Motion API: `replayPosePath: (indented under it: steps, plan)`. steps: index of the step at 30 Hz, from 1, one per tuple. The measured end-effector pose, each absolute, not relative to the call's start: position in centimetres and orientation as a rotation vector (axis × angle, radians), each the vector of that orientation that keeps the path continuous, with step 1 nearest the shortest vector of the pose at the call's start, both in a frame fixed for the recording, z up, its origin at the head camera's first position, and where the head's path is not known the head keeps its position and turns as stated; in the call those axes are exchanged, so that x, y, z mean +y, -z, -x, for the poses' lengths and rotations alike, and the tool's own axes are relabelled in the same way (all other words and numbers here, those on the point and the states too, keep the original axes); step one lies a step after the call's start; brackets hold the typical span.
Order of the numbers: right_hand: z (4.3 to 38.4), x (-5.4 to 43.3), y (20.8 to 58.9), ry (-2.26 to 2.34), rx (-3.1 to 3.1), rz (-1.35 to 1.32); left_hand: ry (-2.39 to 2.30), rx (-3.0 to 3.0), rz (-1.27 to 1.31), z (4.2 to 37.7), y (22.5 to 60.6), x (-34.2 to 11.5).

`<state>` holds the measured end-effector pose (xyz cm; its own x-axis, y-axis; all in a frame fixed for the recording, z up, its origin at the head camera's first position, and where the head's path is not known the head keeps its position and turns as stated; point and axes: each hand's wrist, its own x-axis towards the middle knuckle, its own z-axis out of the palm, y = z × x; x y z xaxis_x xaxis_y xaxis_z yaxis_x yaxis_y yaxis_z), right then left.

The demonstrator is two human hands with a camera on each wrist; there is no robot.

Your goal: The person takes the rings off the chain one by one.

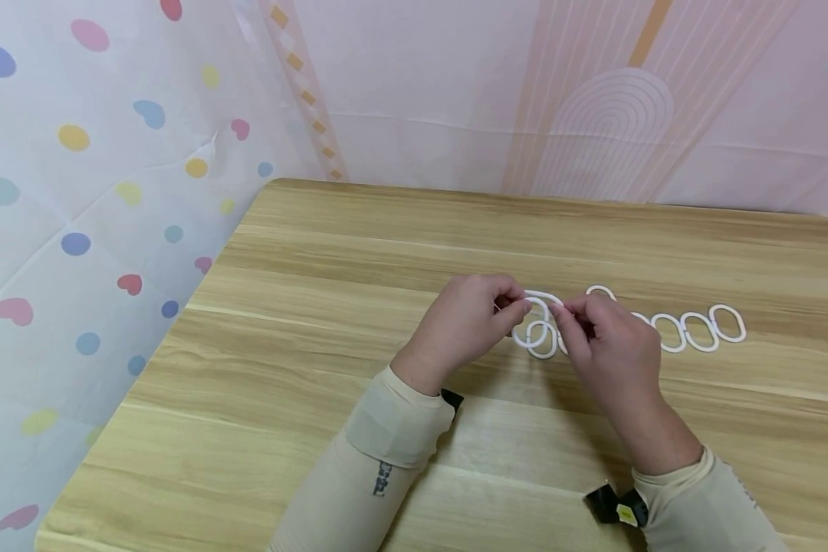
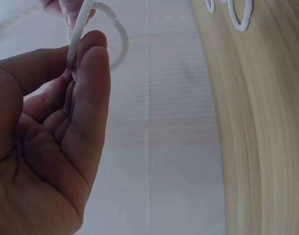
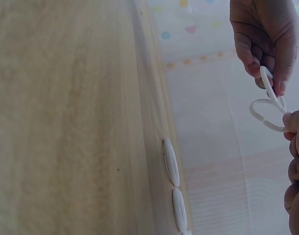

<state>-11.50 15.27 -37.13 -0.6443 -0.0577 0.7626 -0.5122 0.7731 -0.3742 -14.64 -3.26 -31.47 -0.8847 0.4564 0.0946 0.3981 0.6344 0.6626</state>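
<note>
My left hand (image 1: 464,326) pinches a white oval plastic ring (image 2: 80,36) between thumb and fingertips. My right hand (image 1: 617,349) pinches with thumb and forefinger close beside it, at the far end of the white loops between the hands. A second white ring (image 3: 257,110), with a small split in its side, hangs against the first and meets the right fingertips in the right wrist view. Both hands are raised above the table. Below them, another white ring (image 1: 541,354) lies on the wood, partly overlapped by the hanging one.
On the wooden table (image 1: 359,245), a row of several white rings (image 1: 727,323) lies joined end to end, right of my right hand, which covers part of it. One more ring (image 1: 601,289) shows behind that hand. A patterned cloth (image 1: 414,92) hangs behind the table.
</note>
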Motion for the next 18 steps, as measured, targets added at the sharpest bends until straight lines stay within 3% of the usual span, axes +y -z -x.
replayPosePath:
  steps: [18]
  plan:
    - [11.76, 15.67, 37.13, -0.676, -2.220, -0.439, -1.057, 2.781, -0.715, 14.77, 31.57, -3.25]
